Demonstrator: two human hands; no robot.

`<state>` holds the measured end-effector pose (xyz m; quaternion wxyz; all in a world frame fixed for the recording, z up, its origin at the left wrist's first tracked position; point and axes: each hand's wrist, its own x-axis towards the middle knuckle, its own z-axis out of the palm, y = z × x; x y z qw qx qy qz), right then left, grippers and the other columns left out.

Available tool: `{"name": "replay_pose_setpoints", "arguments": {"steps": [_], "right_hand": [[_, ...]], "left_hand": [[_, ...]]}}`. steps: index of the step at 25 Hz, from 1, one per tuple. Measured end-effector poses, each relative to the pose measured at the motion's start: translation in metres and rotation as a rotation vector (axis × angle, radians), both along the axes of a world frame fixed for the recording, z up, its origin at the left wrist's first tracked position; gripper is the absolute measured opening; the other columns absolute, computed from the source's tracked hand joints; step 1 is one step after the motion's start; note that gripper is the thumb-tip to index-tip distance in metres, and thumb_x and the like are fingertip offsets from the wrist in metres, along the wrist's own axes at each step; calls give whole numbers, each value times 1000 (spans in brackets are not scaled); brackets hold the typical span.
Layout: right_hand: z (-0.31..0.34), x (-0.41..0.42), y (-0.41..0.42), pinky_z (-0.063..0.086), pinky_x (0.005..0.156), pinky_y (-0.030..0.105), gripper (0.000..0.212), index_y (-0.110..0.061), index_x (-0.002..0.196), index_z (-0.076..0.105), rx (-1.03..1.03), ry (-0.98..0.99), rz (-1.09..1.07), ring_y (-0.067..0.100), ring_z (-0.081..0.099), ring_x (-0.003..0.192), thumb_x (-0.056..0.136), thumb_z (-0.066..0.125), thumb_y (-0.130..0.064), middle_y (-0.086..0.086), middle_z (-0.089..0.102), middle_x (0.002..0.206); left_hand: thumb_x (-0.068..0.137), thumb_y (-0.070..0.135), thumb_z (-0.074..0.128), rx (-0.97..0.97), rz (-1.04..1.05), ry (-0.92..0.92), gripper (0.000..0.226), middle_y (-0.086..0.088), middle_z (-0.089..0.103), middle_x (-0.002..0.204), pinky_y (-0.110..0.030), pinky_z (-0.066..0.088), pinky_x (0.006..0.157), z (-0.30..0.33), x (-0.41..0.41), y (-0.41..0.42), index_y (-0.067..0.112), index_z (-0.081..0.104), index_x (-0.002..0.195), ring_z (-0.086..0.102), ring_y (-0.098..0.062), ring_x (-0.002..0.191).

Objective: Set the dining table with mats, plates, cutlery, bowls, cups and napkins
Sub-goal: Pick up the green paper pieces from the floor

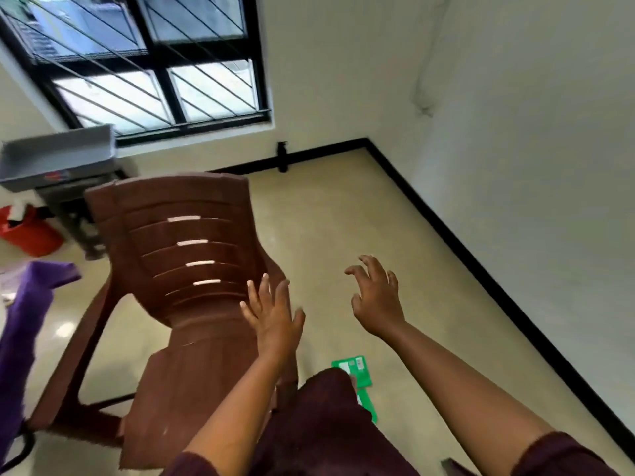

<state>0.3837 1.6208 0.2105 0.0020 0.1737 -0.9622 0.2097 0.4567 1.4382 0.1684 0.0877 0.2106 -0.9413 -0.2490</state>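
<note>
My left hand (271, 316) is stretched out with straight, spread fingers at the right edge of a brown plastic chair (178, 266); whether it touches the chair I cannot tell. My right hand (376, 297) hangs in the air over the floor, fingers loosely curled and holding nothing. A purple cloth (24, 324) covers something at the left edge, likely the table. No plates, cutlery, bowls, cups or napkins are in view.
A grey tray-like bin (58, 156) sits on a stand under the barred window (144, 60). A red bucket (29, 231) stands on the floor at the left. Green packets (355, 371) lie on the beige floor by my legs. A small dark bottle (282, 156) stands against the far wall.
</note>
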Motion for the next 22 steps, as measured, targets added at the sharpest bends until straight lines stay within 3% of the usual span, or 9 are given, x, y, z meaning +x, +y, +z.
{"name": "replay_pose_setpoints", "arguments": {"steps": [8,16,22], "right_hand": [[-9,-131,22,7,117,49,48,-25,131,47,3,-16,-39,17,9,149,85,56,-12,2,24,155],[3,-410,-47,10,118,48,47,-29,131,46,62,-53,330,16,13,148,87,58,-17,-1,27,153],[15,-506,-85,15,118,48,44,-30,129,47,16,-40,519,17,22,145,88,60,-22,-3,32,149]], "left_hand": [[90,30,59,88,0,4,55,-7,7,159,-57,-4,116,-25,-157,21,28,36,140,-13,-30,148],[89,24,61,116,305,67,56,-8,8,158,-52,-7,117,-24,-400,-19,26,37,139,-14,-29,148],[87,21,60,-57,379,70,59,-7,7,158,-51,-8,116,22,-468,-59,27,36,141,-15,-30,148]]}}
